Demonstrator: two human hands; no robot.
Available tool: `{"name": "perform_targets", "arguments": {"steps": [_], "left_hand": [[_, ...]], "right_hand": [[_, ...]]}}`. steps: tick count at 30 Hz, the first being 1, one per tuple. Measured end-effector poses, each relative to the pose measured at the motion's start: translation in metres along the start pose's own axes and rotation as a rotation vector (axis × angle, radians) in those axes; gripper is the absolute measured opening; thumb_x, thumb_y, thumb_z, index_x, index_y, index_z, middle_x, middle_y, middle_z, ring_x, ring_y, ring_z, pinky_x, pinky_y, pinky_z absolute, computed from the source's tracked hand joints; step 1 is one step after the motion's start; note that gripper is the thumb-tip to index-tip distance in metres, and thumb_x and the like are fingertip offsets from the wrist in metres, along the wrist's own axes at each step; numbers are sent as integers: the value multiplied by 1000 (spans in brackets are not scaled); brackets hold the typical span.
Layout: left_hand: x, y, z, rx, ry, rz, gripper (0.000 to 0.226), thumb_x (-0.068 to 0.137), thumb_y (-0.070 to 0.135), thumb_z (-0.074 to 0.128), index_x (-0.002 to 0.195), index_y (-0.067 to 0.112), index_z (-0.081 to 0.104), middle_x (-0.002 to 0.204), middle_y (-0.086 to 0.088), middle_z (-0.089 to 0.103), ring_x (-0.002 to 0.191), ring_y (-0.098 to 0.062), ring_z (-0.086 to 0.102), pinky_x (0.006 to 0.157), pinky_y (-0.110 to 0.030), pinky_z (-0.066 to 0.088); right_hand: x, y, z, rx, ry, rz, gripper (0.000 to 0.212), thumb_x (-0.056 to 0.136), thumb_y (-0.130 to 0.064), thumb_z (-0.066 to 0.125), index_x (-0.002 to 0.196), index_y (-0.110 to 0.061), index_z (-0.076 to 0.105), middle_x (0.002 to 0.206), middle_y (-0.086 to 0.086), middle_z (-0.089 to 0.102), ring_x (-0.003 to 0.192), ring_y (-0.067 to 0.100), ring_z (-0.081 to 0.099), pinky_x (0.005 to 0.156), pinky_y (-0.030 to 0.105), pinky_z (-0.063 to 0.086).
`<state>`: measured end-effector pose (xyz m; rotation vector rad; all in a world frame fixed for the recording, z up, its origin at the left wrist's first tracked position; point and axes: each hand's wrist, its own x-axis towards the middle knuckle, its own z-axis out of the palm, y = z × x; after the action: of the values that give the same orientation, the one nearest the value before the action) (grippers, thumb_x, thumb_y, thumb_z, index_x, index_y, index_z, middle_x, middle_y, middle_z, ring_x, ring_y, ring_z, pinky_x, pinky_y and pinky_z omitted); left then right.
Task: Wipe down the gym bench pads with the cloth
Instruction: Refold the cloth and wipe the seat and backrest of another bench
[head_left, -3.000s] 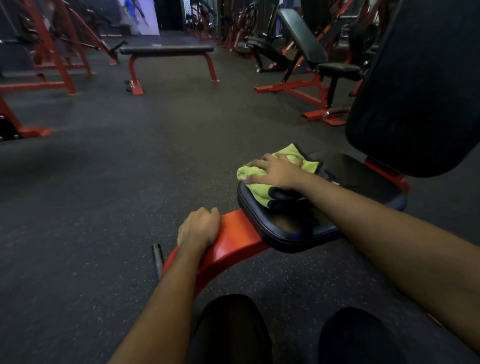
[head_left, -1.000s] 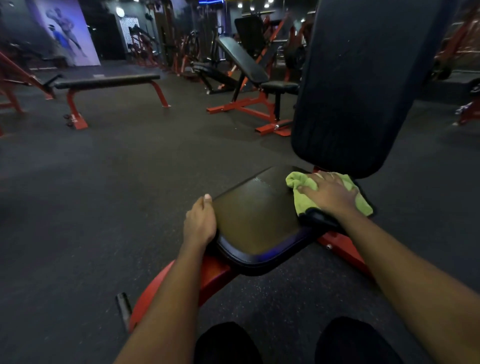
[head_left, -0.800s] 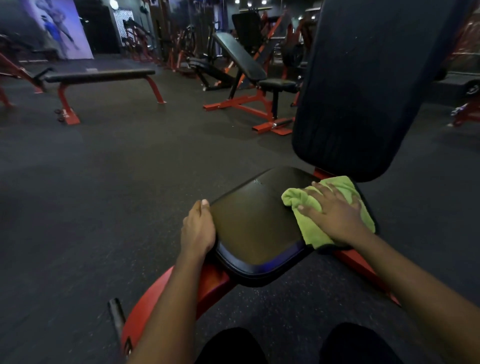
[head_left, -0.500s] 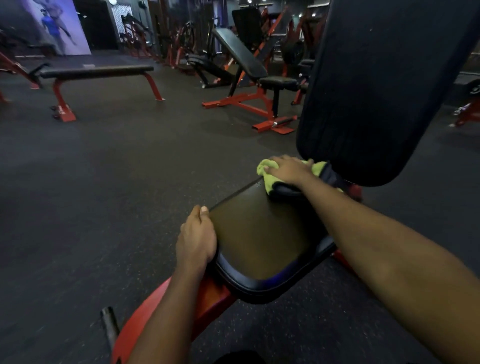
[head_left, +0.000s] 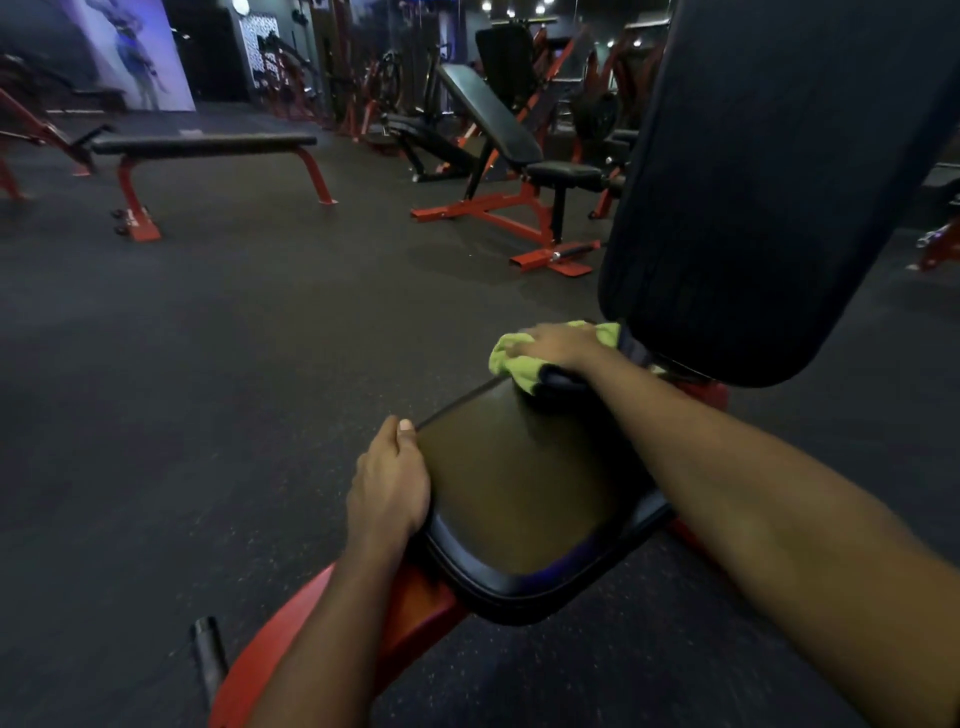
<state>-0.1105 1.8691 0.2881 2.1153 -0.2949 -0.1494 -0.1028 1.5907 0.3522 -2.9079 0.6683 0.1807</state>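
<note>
The black seat pad (head_left: 519, 493) of a red-framed bench lies in front of me, and its upright black back pad (head_left: 769, 182) rises at the right. A bunched yellow-green cloth (head_left: 511, 361) sits on the seat's far corner, just under the back pad's lower edge. My right hand (head_left: 558, 345) lies on top of the cloth and presses it onto the pad with fairly flat fingers. My left hand (head_left: 387, 488) grips the seat pad's left edge, thumb on top, fingers curled down the side.
The bench's red frame (head_left: 291, 639) runs toward me, with a black stub (head_left: 208, 649) beside it. A flat bench (head_left: 202, 145) stands at the far left and an incline bench (head_left: 493, 114) behind the middle. Dark rubber floor (head_left: 234, 364) lies between them.
My right hand has slid the cloth from the seat's right rear part across to its far left corner. My left hand has stayed on the seat's left edge.
</note>
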Motion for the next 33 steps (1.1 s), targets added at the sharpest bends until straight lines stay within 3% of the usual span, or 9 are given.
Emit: {"name": "perform_targets", "arguments": {"steps": [4, 7, 10, 15, 21, 24, 27, 30, 33], "left_hand": [[2, -5, 3, 21, -6, 16, 51, 100, 49, 22, 131, 20, 52, 137, -9, 56, 126, -32, 50, 106, -51, 38], [0, -4, 2, 12, -4, -2, 54, 102, 48, 24, 145, 20, 44, 149, -8, 46, 138, -30, 41, 114, -46, 31], [2, -4, 3, 6, 4, -4, 53, 104, 44, 26, 150, 21, 37, 155, -5, 40, 142, -26, 35, 116, -42, 26], [2, -2, 0, 4, 3, -3, 51, 105, 42, 27, 150, 20, 37, 155, -6, 38, 143, -27, 34, 116, -41, 25], [-4, 0, -1, 17, -7, -12, 52, 104, 43, 27, 150, 21, 37, 155, -8, 39, 142, -30, 35, 115, -43, 26], [-3, 0, -1, 13, 9, -12, 51, 104, 41, 28, 150, 20, 37, 154, -9, 40, 141, -30, 36, 115, -42, 26], [0, -1, 2, 19, 11, -18, 51, 104, 41, 28, 150, 21, 37, 154, -9, 40, 141, -30, 36, 115, -43, 27], [2, -1, 2, 24, 17, -29, 50, 104, 41, 28, 150, 22, 38, 154, -8, 40, 141, -30, 36, 115, -42, 26], [-2, 1, 0, 16, 25, -43, 50, 104, 41, 28, 149, 23, 39, 153, -8, 41, 140, -31, 37, 113, -43, 27]], "right_hand": [[-29, -44, 21, -66, 35, -295, 50, 100, -60, 41, 144, -38, 50, 156, -6, 45, 143, 22, 40, 115, 45, 30], [-75, 0, 32, 104, 124, -399, 55, 98, -62, 48, 149, -45, 40, 165, -13, 25, 152, 11, 20, 122, 45, 15], [-54, 40, 11, 72, 63, -197, 58, 98, -60, 48, 152, -43, 35, 167, -10, 20, 155, 16, 15, 123, 53, 10], [3, 11, -7, 27, -42, 61, 62, 89, -69, 34, 137, -37, 55, 146, 6, 54, 131, 33, 50, 106, 46, 37], [-83, 40, 27, 74, 190, -32, 60, 96, -67, 34, 151, -42, 37, 163, -10, 30, 151, 20, 26, 118, 58, 24], [-139, 55, 39, 50, 176, 28, 55, 99, -63, 37, 151, -51, 29, 167, -17, 17, 154, 17, 13, 120, 59, 14], [-114, 38, 24, 31, 120, 79, 55, 100, -63, 36, 152, -51, 27, 168, -16, 12, 156, 20, 6, 118, 59, 5], [-53, 20, 6, 45, 61, 70, 62, 100, -65, 32, 156, -39, 30, 168, -5, 20, 154, 27, 13, 118, 56, 8], [-20, 33, 13, 33, 71, 87, 94, 71, -83, 18, 152, -38, 36, 164, -1, 29, 151, 29, 24, 117, 64, 16]]}}
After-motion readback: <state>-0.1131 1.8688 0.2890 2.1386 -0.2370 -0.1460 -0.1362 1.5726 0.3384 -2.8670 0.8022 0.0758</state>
